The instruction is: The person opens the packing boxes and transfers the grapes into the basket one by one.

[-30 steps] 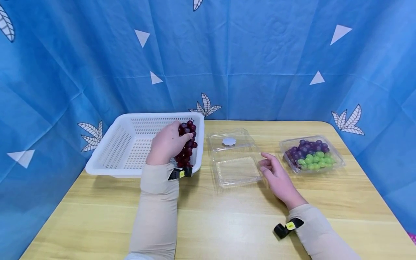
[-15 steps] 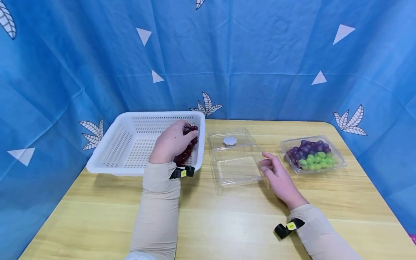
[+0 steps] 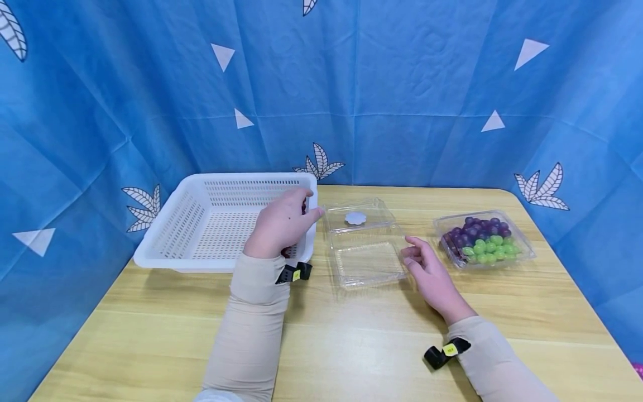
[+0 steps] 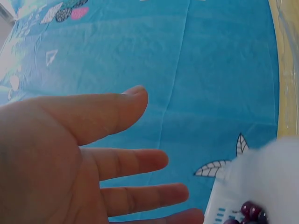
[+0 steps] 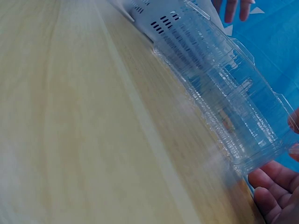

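Over the right end of the white plastic basket point(image 3: 166, 223) is my left hand point(image 3: 283, 223), its fingers and thumb spread with nothing between them in the left wrist view. A bunch of dark red grapes point(image 4: 252, 212) lies in the basket, mostly hidden under that hand in the head view. To the basket's right, a clear plastic clamshell box point(image 3: 369, 262) lies with its lid folded back. My right hand point(image 3: 432, 273) rests at the box's right edge, fingers loosely bent; the right wrist view shows fingertips point(image 5: 264, 179) beside its corner.
At the right of the wooden table point(image 3: 351, 346), a second clear box point(image 3: 524, 245) contains purple grapes point(image 3: 474, 229) and green grapes point(image 3: 489, 248). The lid of the middle box carries a white flower-shaped label point(image 3: 355, 218). A blue patterned curtain point(image 3: 402, 84) hangs behind.
My left hand has let go of the grape bunch, which is now lower in the basket, and has shifted right toward the basket's rim. My right hand has stayed at the box edge.
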The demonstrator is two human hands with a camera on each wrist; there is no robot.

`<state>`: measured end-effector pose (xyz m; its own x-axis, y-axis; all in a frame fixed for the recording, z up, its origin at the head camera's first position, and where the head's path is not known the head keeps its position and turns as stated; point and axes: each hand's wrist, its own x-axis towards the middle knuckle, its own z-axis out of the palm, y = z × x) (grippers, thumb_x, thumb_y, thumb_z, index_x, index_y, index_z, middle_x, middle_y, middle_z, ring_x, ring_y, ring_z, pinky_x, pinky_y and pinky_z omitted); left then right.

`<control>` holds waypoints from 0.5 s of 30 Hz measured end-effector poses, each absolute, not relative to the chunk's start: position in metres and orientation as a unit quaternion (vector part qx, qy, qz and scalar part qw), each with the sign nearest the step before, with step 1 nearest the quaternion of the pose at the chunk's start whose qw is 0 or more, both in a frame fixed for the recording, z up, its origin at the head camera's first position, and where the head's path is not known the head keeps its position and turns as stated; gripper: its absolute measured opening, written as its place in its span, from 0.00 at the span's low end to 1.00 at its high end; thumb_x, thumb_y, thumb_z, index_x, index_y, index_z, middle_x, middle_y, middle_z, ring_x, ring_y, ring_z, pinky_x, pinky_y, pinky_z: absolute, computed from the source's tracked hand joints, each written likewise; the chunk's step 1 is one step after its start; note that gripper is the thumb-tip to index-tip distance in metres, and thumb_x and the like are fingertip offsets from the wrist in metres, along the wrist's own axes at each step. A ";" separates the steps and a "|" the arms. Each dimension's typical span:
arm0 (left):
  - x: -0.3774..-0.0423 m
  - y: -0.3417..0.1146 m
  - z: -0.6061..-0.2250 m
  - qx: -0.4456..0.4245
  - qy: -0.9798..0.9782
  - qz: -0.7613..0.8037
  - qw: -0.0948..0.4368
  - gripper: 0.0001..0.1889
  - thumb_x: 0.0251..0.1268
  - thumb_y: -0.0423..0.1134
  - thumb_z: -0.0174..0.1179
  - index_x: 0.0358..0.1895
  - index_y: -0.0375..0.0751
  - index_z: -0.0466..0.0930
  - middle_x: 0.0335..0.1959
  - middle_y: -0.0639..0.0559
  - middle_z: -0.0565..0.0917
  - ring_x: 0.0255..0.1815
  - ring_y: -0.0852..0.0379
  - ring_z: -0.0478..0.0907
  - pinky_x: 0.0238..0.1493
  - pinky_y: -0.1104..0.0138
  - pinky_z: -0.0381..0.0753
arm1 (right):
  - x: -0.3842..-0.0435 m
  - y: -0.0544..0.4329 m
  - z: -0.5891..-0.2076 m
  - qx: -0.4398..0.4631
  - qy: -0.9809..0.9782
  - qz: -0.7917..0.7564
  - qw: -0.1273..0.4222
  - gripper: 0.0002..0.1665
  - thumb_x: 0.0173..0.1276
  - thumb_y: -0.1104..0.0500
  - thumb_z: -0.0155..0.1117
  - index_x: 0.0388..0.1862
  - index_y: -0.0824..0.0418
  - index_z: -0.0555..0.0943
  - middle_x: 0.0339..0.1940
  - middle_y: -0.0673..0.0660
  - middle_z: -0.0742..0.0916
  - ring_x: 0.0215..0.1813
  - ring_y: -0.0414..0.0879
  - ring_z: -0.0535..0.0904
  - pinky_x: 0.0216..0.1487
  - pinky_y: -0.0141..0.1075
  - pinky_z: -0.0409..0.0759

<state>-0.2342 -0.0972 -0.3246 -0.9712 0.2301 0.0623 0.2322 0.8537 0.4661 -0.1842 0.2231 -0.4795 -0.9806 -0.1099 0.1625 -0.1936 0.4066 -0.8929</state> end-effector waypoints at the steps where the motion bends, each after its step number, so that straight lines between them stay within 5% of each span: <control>1: -0.233 -0.095 -0.324 -0.123 -0.963 -0.240 0.001 0.32 0.73 0.60 0.54 0.72 0.43 0.69 0.69 0.46 0.74 0.65 0.47 0.73 0.61 0.48 0.75 | -0.184 0.223 -0.479 0.091 -0.838 0.537 0.040 0.30 0.80 0.60 0.50 0.78 0.61 0.61 0.60 0.63 0.79 0.60 0.52 0.73 0.61 0.35 0.71; 15: -0.222 -0.065 -0.323 -0.168 -0.968 -0.186 0.027 0.30 0.73 0.61 0.54 0.70 0.48 0.72 0.65 0.51 0.78 0.60 0.50 0.77 0.56 0.51 0.78 | -0.185 0.225 -0.481 0.089 -0.836 0.540 0.037 0.30 0.80 0.60 0.51 0.78 0.59 0.61 0.60 0.63 0.79 0.61 0.53 0.74 0.62 0.34 0.71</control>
<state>-0.2222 -0.0653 -0.3233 -0.9418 0.3158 0.1150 0.3359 0.8743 0.3503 -0.1852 0.2251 -0.4811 -0.9814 -0.1090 0.1580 -0.1889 0.4014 -0.8962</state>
